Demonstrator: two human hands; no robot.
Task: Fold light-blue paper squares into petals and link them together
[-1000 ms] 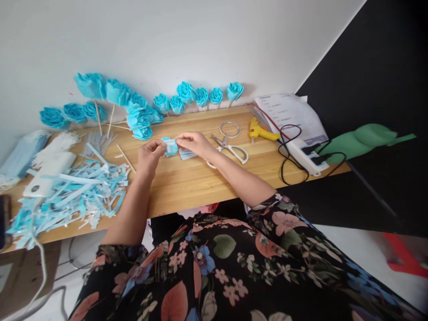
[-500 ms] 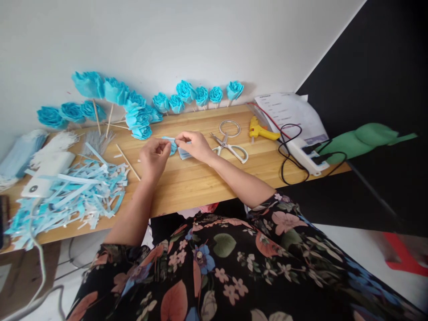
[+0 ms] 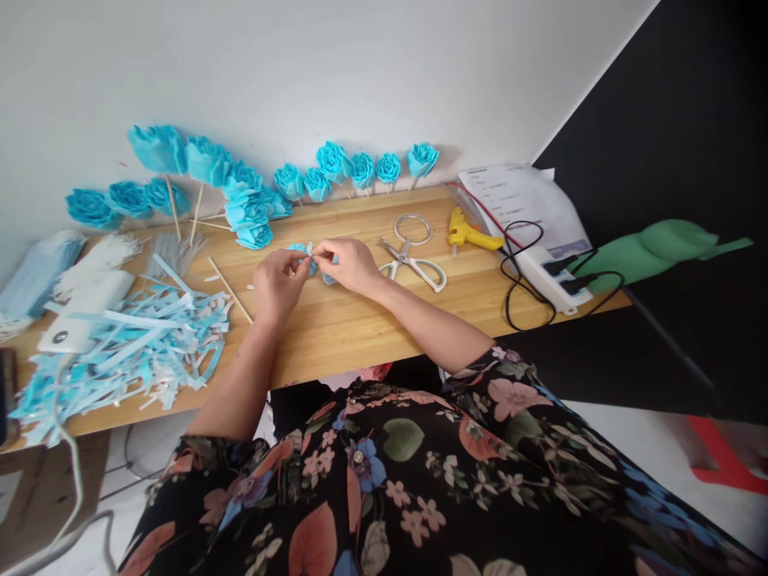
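My left hand [image 3: 278,280] and my right hand [image 3: 349,266] meet fingertip to fingertip above the middle of the wooden table. Each is closed in a pinch on one small pale blue piece of fabric [image 3: 310,249], mostly covered by the fingers. Just behind the fingertips lie bright blue petal pieces [image 3: 296,247]. Pale blue pieces [image 3: 329,279] are partly hidden under my right hand. To the right of that hand, scissors [image 3: 414,264] with white handles lie spread apart. A thin wooden stick [image 3: 230,291] rests left of my left hand.
Blue fabric roses [image 3: 334,163] on sticks line the wall. Cut strips [image 3: 150,344], a white power bank [image 3: 87,312] and stacked face masks [image 3: 42,276] lie at left. A tape ring [image 3: 412,217], yellow glue gun [image 3: 471,232], power strip [image 3: 555,280] and papers [image 3: 522,200] are at right.
The light blue strip stretched between my fingers now shows only as a small bunched bit. My fingertips have come closer together, almost touching.
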